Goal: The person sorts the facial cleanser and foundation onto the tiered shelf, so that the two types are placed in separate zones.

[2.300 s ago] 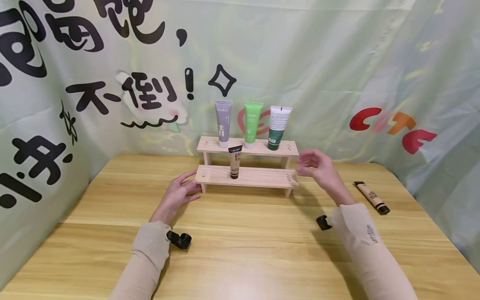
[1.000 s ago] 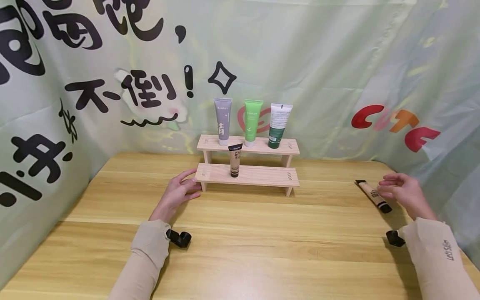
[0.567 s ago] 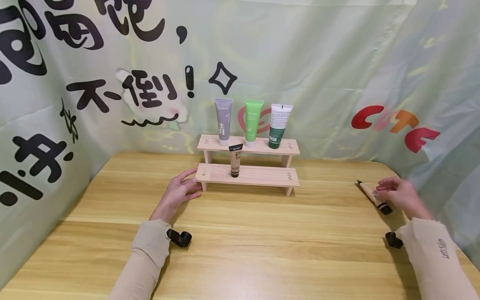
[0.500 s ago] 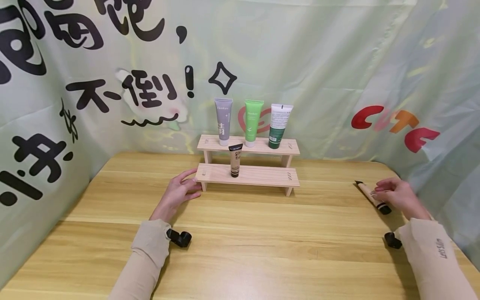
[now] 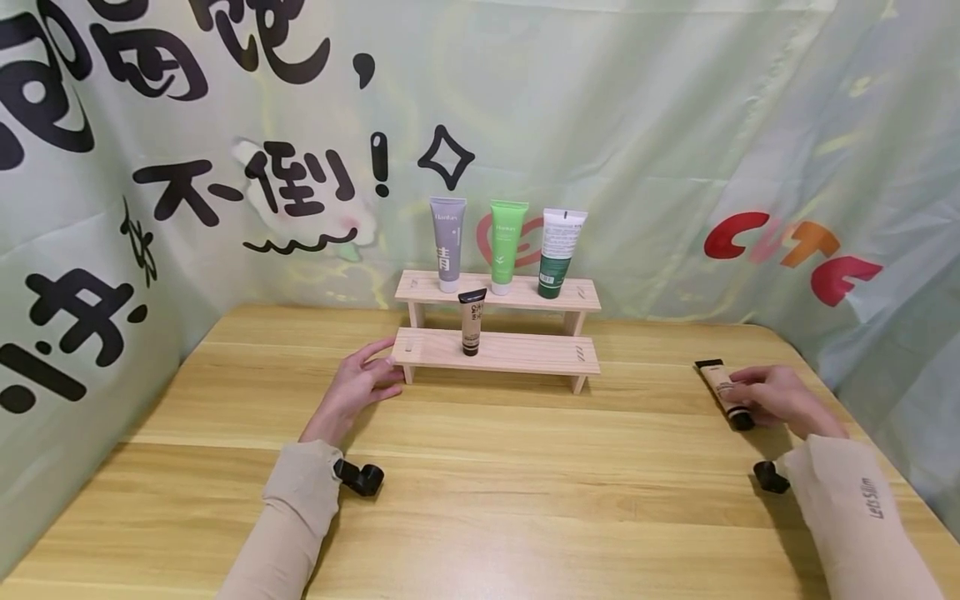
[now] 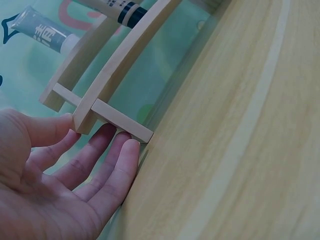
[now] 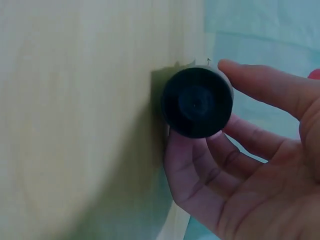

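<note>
In the head view my right hand (image 5: 783,400) grips a beige squeeze tube (image 5: 720,387) with a black cap, low at the table's right. The right wrist view meets its round black cap (image 7: 197,102) end-on, thumb on one side and curled fingers on the other. My left hand (image 5: 352,392) holds the left end of a two-step wooden display stand (image 5: 517,354); thumb and fingertips touch its lower board and leg (image 6: 122,122). A smaller beige tube (image 5: 471,325) stands cap-down on the lower step. Along the upper step stand purple (image 5: 447,246), green (image 5: 508,250) and white-and-green (image 5: 558,254) tubes.
The wooden table (image 5: 525,483) reaches a printed cloth backdrop (image 5: 637,125) behind and at both sides. A black wrist camera (image 5: 360,479) sits at the left cuff, another black camera (image 5: 771,477) at the right cuff.
My right hand has left the stand's right end and reached the beige tube lying at the right. It now grips that tube, which has shifted slightly left and turned. The left hand stays put.
</note>
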`<state>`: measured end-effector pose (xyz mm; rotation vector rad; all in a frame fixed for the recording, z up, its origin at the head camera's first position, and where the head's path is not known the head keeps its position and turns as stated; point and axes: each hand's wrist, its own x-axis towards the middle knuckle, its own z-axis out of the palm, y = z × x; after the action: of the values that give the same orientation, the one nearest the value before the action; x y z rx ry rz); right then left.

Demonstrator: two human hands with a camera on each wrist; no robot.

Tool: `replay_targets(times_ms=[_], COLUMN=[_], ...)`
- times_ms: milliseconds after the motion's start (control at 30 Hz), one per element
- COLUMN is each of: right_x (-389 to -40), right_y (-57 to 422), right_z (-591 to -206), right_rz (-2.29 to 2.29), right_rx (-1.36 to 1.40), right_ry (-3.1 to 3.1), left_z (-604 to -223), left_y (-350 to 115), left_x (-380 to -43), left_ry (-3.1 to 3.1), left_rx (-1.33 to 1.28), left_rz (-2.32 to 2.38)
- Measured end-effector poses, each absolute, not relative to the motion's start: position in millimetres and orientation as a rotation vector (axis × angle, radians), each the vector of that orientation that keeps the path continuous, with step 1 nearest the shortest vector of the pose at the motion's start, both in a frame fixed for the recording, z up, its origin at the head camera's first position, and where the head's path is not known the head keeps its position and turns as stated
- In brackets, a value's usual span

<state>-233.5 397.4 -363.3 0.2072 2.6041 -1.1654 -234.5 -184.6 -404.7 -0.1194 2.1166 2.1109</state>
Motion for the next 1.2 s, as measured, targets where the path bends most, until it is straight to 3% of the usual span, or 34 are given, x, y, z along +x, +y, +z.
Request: replay_targets(times_ms=[1200], right_x=[-251.3], right_y=[277.0], right_z=[-330.9], right_rz=[-1.605], right_rx=[-0.071], right_ry=[2.539], left_z=[-404.5], left_y=[-183.5], left_x=[-234.0], left_ry=[2.114], left_rx=[-0.134], left_rz=[2.107])
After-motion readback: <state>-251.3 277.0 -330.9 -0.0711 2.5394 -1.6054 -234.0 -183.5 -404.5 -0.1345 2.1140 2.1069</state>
